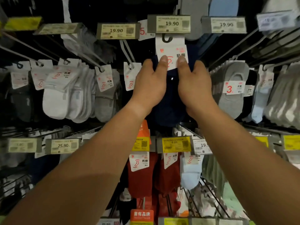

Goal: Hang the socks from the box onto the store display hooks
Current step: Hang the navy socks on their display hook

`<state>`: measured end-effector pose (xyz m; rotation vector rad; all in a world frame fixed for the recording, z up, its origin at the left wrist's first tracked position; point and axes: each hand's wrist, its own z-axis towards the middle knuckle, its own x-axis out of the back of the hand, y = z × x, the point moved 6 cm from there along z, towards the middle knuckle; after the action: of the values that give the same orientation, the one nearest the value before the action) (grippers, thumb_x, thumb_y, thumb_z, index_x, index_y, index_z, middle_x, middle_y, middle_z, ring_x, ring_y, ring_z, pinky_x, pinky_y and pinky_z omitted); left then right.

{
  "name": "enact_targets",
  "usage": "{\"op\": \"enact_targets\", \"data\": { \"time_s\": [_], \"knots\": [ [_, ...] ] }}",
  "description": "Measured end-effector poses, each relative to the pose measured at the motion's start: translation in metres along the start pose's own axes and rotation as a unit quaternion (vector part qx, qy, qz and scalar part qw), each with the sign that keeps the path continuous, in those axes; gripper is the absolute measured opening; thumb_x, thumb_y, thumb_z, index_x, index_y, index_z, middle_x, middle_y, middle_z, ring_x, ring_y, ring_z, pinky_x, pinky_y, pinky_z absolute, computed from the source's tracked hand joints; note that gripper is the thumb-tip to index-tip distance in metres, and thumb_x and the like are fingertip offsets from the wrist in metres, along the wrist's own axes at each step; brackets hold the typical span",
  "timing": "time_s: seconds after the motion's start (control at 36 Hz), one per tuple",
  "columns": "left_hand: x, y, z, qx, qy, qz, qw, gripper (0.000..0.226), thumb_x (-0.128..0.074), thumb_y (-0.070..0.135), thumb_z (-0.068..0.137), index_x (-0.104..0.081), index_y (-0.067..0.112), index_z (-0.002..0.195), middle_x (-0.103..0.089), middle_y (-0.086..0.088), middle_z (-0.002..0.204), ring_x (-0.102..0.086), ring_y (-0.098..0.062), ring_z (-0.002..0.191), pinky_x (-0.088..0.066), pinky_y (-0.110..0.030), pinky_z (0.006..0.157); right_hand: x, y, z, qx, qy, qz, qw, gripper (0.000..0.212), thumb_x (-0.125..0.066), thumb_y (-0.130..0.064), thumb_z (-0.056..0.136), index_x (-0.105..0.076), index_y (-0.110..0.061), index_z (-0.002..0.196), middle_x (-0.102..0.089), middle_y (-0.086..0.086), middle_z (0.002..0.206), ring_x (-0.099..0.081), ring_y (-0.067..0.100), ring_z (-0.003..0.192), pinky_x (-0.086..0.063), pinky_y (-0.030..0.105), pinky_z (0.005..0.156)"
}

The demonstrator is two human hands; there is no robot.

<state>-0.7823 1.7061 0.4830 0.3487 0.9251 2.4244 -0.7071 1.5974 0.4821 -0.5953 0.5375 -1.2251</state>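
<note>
A pack of navy socks with a white card header is raised in front of the display. My left hand grips its left side, thumb on the card. My right hand grips the right side, thumb on the card too. The card's dark plastic hanger sits just under the 19.90 price tag at the tip of a display hook. Whether the hanger is over the hook cannot be told. The box is out of view.
Hooks left of the hands carry white and grey socks; grey and pale ones hang on the right. An empty-looking hook arm runs just left of my left hand. Red socks and light blue socks hang below, with yellow price tags.
</note>
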Motion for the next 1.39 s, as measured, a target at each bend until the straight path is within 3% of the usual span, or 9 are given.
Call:
{"op": "enact_targets", "data": {
  "time_s": [0.17, 0.42, 0.56, 0.72, 0.86, 0.92, 0.97, 1.08, 1.39],
  "knots": [
    [-0.007, -0.005, 0.020, 0.029, -0.009, -0.015, 0.999, 0.034, -0.048, 0.045, 0.104, -0.058, 0.013, 0.109, -0.065, 0.005, 0.103, -0.062, -0.011, 0.095, -0.050, -0.031, 0.083, -0.007, 0.007, 0.021, -0.032, -0.016, 0.006, 0.999, 0.035, -0.049, -0.047, 0.100, -0.055, -0.013, 0.103, -0.062, -0.001, 0.102, -0.060, 0.013, 0.092, -0.051, 0.032, 0.081],
    [-0.017, -0.035, 0.036, 0.084, -0.034, 0.004, 0.996, 0.042, -0.047, 0.048, 0.102, -0.059, 0.014, 0.124, -0.065, 0.001, 0.116, -0.063, -0.018, 0.105, -0.053, -0.041, 0.098, -0.024, 0.041, 0.041, -0.092, -0.049, 0.016, 0.994, 0.040, -0.051, -0.046, 0.098, -0.058, -0.010, 0.114, -0.066, 0.001, 0.106, -0.064, 0.018, 0.095, -0.054, 0.037, 0.084],
    [-0.025, -0.066, 0.052, 0.127, -0.058, 0.117, 0.983, 0.059, -0.039, 0.055, 0.104, -0.049, 0.008, 0.138, -0.058, -0.004, 0.122, -0.056, -0.021, 0.107, -0.046, -0.031, 0.090, -0.048, 0.071, 0.054, -0.126, -0.070, -0.059, 0.988, 0.049, -0.045, -0.045, 0.101, -0.050, -0.006, 0.129, -0.062, 0.012, 0.122, -0.061, 0.028, 0.108, -0.050, 0.038, 0.093],
    [-0.037, -0.088, 0.057, 0.166, -0.140, 0.269, 0.938, 0.067, -0.027, 0.056, 0.106, -0.049, 0.004, 0.143, -0.057, -0.021, 0.135, -0.058, -0.036, 0.118, -0.050, -0.044, 0.099, -0.062, 0.103, 0.056, -0.151, -0.081, -0.152, 0.973, 0.058, -0.036, -0.043, 0.105, -0.023, -0.006, 0.148, -0.057, 0.020, 0.131, -0.058, 0.034, 0.115, -0.039, 0.032, 0.075],
    [-0.029, -0.098, 0.048, 0.198, -0.195, 0.336, 0.900, 0.059, -0.046, 0.055, 0.102, -0.048, 0.002, 0.127, -0.062, -0.014, 0.098, -0.065, -0.026, 0.074, -0.052, -0.031, 0.052, -0.054, 0.112, 0.045, -0.146, -0.101, -0.241, 0.954, 0.056, -0.041, -0.051, 0.102, -0.042, -0.002, 0.129, -0.057, 0.020, 0.129, -0.057, 0.036, 0.114, -0.036, 0.032, 0.074],
    [-0.023, -0.095, 0.039, 0.161, -0.221, 0.428, 0.861, 0.056, -0.052, 0.053, 0.100, -0.046, 0.003, 0.125, -0.064, -0.015, 0.103, -0.069, -0.028, 0.079, -0.048, -0.030, 0.055, -0.045, 0.108, 0.034, -0.130, -0.110, -0.291, 0.941, 0.058, -0.045, -0.052, 0.100, -0.042, -0.002, 0.129, -0.057, 0.020, 0.129, -0.056, 0.036, 0.114, -0.036, 0.032, 0.074],
    [-0.019, -0.077, 0.032, 0.058, -0.203, 0.512, 0.832, 0.059, -0.055, 0.052, 0.098, -0.045, 0.005, 0.133, -0.062, -0.016, 0.120, -0.065, -0.033, 0.103, -0.044, -0.033, 0.069, -0.031, 0.097, 0.021, -0.101, -0.098, -0.333, 0.932, 0.060, -0.047, -0.051, 0.099, -0.041, -0.001, 0.132, -0.057, 0.020, 0.129, -0.056, 0.036, 0.116, -0.037, 0.032, 0.075],
    [-0.034, -0.028, 0.005, -0.068, -0.196, 0.448, 0.869, 0.052, -0.055, 0.045, 0.099, -0.046, 0.008, 0.133, -0.059, -0.017, 0.129, -0.059, -0.038, 0.116, -0.042, -0.036, 0.074, 0.018, 0.069, -0.007, -0.072, -0.030, -0.388, 0.919, 0.053, -0.049, -0.049, 0.099, -0.046, -0.002, 0.122, -0.060, 0.021, 0.121, -0.057, 0.038, 0.110, -0.033, 0.033, 0.072],
    [-0.184, 0.029, -0.214, -0.124, -0.476, 0.218, 0.843, 0.048, -0.052, 0.044, 0.099, -0.052, 0.011, 0.133, -0.055, -0.019, 0.140, -0.054, -0.039, 0.126, -0.046, -0.041, 0.097, 0.278, 0.035, -0.203, -0.318, 0.110, -0.558, 0.758, 0.057, -0.049, -0.053, 0.096, -0.053, -0.004, 0.126, -0.061, 0.021, 0.126, -0.058, 0.038, 0.117, -0.045, 0.036, 0.087]
  ]
}}
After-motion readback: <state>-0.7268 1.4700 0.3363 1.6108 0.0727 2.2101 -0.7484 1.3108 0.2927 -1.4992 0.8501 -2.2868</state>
